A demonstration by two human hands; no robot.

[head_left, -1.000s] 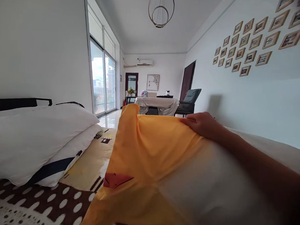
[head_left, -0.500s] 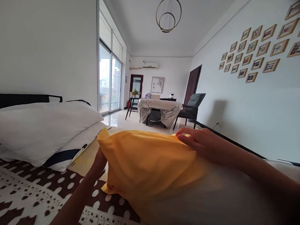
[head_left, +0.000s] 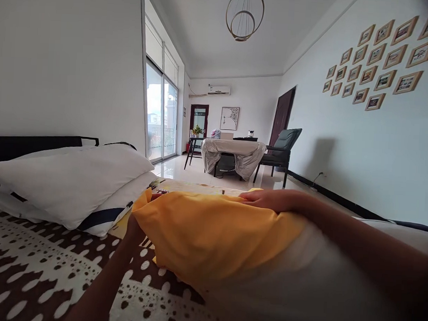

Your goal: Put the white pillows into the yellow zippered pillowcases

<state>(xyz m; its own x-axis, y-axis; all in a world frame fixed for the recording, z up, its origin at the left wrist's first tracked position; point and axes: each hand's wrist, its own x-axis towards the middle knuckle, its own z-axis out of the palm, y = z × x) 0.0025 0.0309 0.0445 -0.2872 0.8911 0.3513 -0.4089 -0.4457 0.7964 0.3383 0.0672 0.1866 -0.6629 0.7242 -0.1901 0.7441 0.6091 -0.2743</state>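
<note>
A yellow and white cloth item (head_left: pixel 203 233) fills the lower middle of the view, its yellow end toward the left and its white part blurred near the camera. My left hand (head_left: pixel 137 226) is at the yellow end, partly behind the fabric; most of its fingers are hidden. Along the upper edge, my right hand (head_left: pixel 269 200) lies on the yellow fabric, palm down, its fingertips partly covered by or pressed into the cloth. Whether those fingers grip the cloth is not clear.
White pillows (head_left: pixel 67 178) with dark bands lie at the left on a brown and white patterned bedspread (head_left: pixel 25 266). Beyond the bed stand a covered table (head_left: pixel 232 147) and a dark chair (head_left: pixel 283 147). Another white item (head_left: pixel 391 230) shows at the right.
My right hand has flattened and moved slightly left and down along the cloth. The yellow end has shifted a little left, and the camera view has turned slightly left.
</note>
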